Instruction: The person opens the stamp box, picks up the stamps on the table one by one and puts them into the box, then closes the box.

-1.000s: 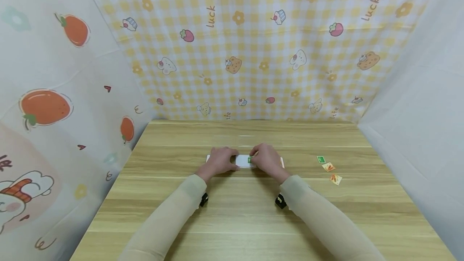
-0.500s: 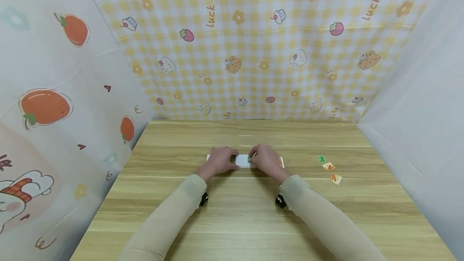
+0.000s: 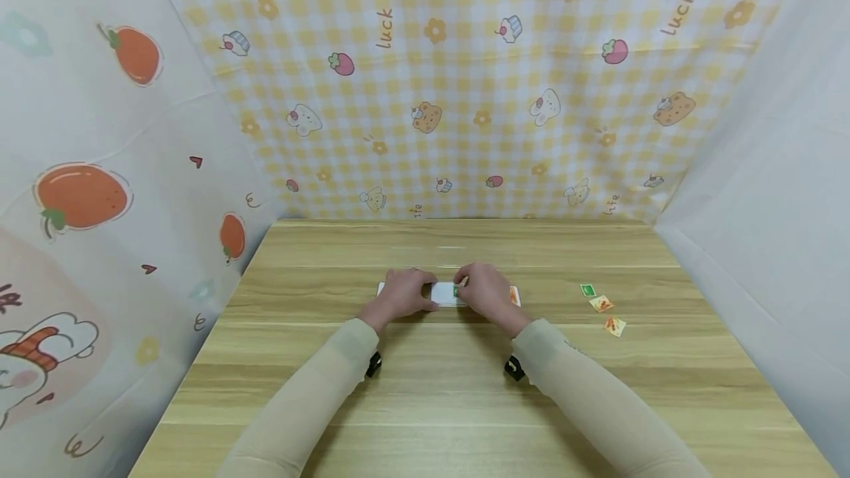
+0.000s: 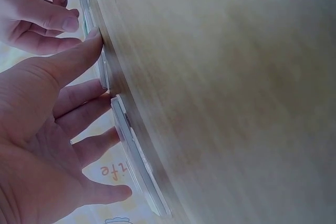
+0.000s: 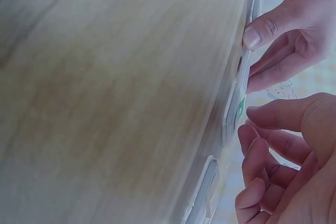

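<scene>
A white flat rectangular piece [image 3: 443, 293] lies at the middle of the wooden table. My left hand [image 3: 403, 291] holds its left end, the thumb along the near edge and the fingertips at the far edge. At its right part, my right hand [image 3: 488, 291] pinches a small green card [image 3: 457, 291] between thumb and curled fingers. In the right wrist view the green card [image 5: 241, 107] sits against the white surface, right at the thumb tip. Another white piece [image 4: 137, 156] lies under the left hand's other fingers. Beyond the right hand shows a white piece with orange print [image 3: 514, 296].
A small green card [image 3: 588, 291] and two orange-and-cream cards, one [image 3: 601, 304] above the other [image 3: 614, 327], lie to the right on the table [image 3: 425, 397]. Clear strips [image 3: 453, 248] lie behind the hands. A yellow checked cloth [image 3: 465, 94] hangs behind the table.
</scene>
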`<state>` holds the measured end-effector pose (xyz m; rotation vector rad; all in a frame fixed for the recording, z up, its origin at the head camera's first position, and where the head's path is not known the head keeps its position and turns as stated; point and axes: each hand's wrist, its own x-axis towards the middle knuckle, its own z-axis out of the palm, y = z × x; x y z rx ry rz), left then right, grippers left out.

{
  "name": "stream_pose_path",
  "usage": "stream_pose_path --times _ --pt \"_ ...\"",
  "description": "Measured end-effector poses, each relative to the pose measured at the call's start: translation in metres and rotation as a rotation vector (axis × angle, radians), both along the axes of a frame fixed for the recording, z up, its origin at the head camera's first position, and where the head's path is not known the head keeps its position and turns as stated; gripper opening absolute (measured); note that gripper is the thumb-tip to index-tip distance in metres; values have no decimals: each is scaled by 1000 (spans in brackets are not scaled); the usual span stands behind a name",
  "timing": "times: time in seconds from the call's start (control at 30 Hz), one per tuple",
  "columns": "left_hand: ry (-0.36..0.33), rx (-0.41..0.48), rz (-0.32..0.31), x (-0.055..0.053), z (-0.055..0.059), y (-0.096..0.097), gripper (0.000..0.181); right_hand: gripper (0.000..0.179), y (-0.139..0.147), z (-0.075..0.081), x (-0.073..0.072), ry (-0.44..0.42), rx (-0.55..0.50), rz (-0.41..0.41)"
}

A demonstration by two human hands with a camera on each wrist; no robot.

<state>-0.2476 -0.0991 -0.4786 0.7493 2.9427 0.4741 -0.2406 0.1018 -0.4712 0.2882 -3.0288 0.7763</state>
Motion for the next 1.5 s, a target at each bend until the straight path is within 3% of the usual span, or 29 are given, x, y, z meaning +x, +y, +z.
stream_pose_path --times 0.4,0.6,0.83,1.07,1.33,1.5 --pt "-6 1 8 0 1 1 50 18 12 15 5 -76 -69 -21" --pt "-1 -4 8 1 1 0 50 19 23 16 4 -30 -54 -16" --pt "15 -9 10 2 0 0 51 19 38 32 9 -3 -67 50" --pt "9 -3 11 3 1 1 52 19 63 47 12 36 -73 67" --pt "-10 19 12 5 2 2 53 25 104 52 6 -13 -25 -17" --pt "-1 4 20 4 0 0 54 26 126 57 10 6 -3 -25"
